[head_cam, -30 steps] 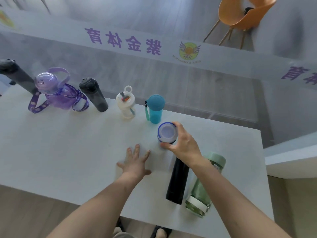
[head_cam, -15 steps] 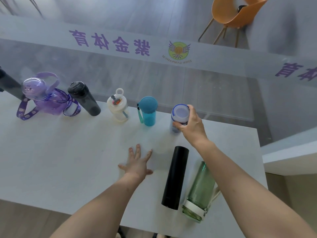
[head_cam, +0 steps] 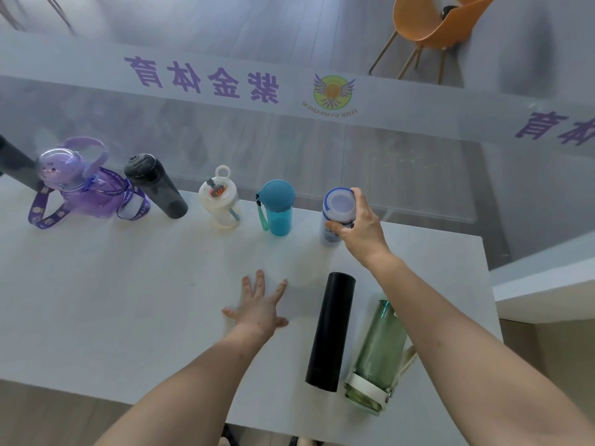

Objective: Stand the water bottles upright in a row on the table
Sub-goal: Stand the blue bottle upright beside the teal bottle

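Observation:
A row of upright bottles lines the table's far edge: a purple bottle [head_cam: 80, 188] with a strap, a dark grey bottle [head_cam: 157, 186], a white bottle [head_cam: 220, 201] with a loop lid and a teal bottle [head_cam: 278, 207]. My right hand [head_cam: 360, 230] grips a white bottle with a blue rim [head_cam: 336, 207], upright at the row's right end. My left hand [head_cam: 260, 307] rests flat on the white table [head_cam: 112, 300], fingers spread. A black flask [head_cam: 331, 329] and a green glass bottle [head_cam: 380, 355] lie on their sides near my right forearm.
Another dark bottle [head_cam: 14, 165] stands at the far left, cut by the frame edge. A glass wall with purple lettering runs behind the table. An orange chair [head_cam: 431, 27] stands beyond it. The table's right edge lies close to the green bottle.
My right hand has carried the white blue-rimmed bottle from the table's middle to the far edge, beside the teal bottle. My left hand stays flat on the table.

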Motion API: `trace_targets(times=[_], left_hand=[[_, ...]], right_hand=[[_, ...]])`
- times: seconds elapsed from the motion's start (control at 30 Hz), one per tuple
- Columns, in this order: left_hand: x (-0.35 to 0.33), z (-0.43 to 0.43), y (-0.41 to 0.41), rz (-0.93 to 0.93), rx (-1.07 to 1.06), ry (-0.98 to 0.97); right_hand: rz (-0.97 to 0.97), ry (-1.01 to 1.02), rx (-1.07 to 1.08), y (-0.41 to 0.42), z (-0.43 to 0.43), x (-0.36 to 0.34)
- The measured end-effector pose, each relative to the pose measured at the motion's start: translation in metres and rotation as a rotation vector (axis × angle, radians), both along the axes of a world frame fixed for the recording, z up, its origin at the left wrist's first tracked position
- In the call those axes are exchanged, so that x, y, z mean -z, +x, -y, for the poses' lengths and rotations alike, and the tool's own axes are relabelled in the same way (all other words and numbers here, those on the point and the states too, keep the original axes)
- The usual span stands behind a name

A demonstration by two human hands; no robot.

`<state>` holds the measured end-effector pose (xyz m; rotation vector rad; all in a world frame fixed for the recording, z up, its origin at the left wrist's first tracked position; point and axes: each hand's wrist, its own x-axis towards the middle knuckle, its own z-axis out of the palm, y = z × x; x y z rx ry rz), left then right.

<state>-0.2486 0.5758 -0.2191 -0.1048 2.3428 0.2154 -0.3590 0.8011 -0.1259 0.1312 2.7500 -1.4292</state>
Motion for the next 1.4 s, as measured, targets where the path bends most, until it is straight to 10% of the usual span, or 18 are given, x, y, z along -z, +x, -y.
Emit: trace_targets(times=[1.4], left_hand=[[0.003, 0.003, 0.001, -0.010, -0.006, 0.026]], right_hand=[[-0.009, 0.049, 0.067, 0.016, -0.014, 0.001]])
